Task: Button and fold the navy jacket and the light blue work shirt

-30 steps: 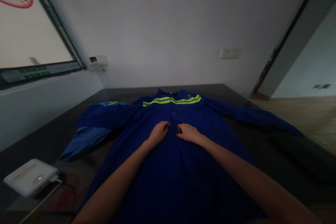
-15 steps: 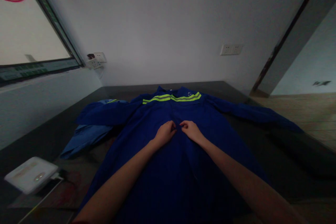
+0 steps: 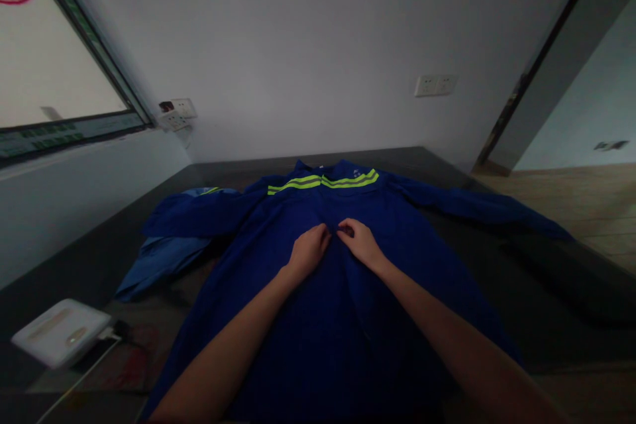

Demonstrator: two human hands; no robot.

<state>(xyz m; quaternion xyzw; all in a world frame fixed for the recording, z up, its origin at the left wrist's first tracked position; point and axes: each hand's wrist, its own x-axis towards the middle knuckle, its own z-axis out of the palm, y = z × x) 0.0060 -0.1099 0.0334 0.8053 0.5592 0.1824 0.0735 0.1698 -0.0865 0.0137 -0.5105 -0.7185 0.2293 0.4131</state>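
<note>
A dark table (image 3: 99, 265) fills the corner of a dim room and runs back to a plain pale wall. A dark blue work jacket (image 3: 322, 338) lies spread flat on it, front side up, with the collar at the far edge. Yellow-green reflective stripes (image 3: 322, 181) cross its chest, and its sleeve (image 3: 487, 212) stretches out towards the right edge of the table. The left hand (image 3: 309, 250) and the right hand (image 3: 362, 243) rest close together at the middle of the chest. The fingers of both are curled and their tips pinch the cloth along the front opening. A lighter blue garment (image 3: 159, 262) lies crumpled beside the jacket on the left. Nearer, by the table's front left corner, sits a flat white device (image 3: 59, 331) with a white cable (image 3: 84, 377) plugged into it. A double wall socket (image 3: 435, 85) is set in the back wall, and more sockets (image 3: 176, 116) sit in the left corner beneath a dark-framed window (image 3: 50, 79). On the right, a dark door frame (image 3: 536, 59) opens onto a wooden floor (image 3: 571, 192).
</note>
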